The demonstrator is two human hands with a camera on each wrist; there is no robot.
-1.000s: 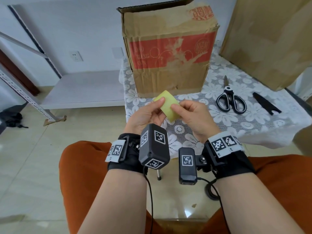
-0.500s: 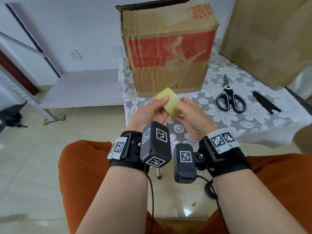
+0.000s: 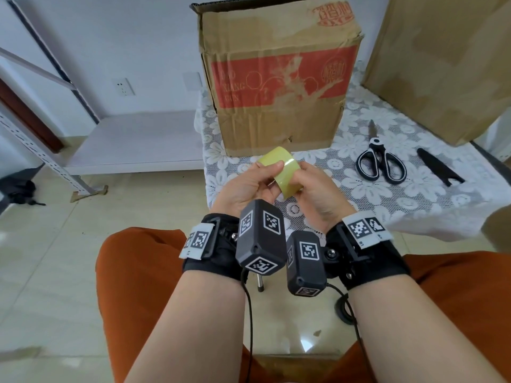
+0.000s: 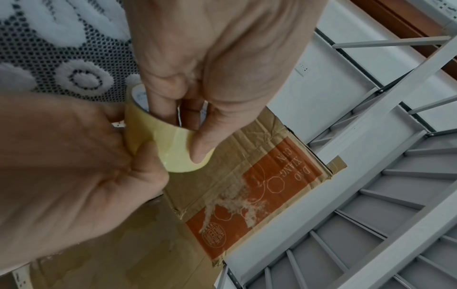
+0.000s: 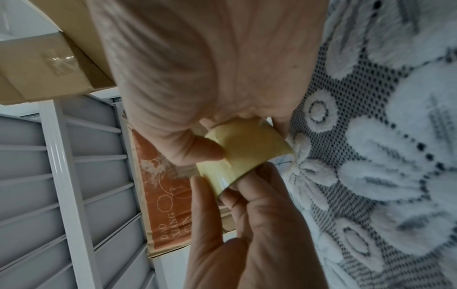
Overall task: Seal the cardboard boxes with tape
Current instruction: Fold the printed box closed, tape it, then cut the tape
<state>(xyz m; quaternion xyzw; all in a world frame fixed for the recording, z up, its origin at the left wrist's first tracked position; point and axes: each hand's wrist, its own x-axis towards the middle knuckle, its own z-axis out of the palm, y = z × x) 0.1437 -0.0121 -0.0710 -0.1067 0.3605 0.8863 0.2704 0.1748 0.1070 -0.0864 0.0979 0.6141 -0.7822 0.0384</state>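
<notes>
A small roll of yellowish clear tape (image 3: 287,172) is held in front of me, over the table's near edge. My left hand (image 3: 257,183) grips it with fingers through the core (image 4: 173,109) and the thumb on the outer face. My right hand (image 3: 309,183) holds the roll's other side, its thumb (image 5: 210,150) pressed on the outer face of the tape roll (image 5: 249,148). Behind them on the table stands a worn cardboard box (image 3: 276,87) with a red printed band, one top flap standing up.
A larger plain cardboard box (image 3: 442,59) stands at the back right. Black-handled scissors (image 3: 381,164) and a black sheath (image 3: 439,171) lie on the lace tablecloth (image 3: 345,194) to the right. A white metal shelf (image 3: 132,142) is at the left. My knees sit under the table's edge.
Both hands have kept hold of the roll and turned it, so its curved face and rim now show. The left thumb has moved onto the top of the roll.
</notes>
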